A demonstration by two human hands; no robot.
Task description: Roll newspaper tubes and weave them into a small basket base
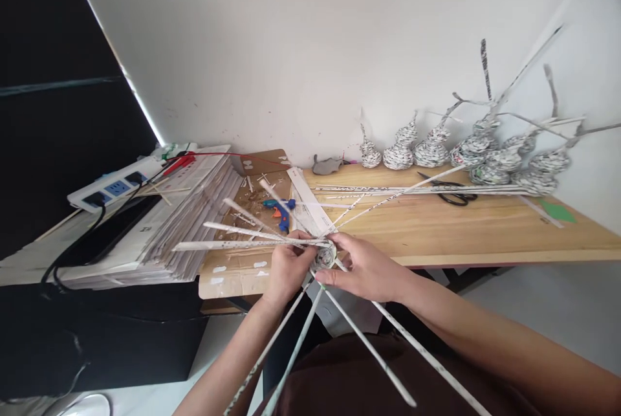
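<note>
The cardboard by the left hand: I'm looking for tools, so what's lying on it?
A blue glue gun and paper scraps lie on the cardboard. The left hand and paper rods cover parts of it; anything behind them can't be seen.

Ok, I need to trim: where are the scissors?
In the head view, the black scissors lie right of centre on the wooden table, crossed by paper sticks, near woven gourds.
</note>
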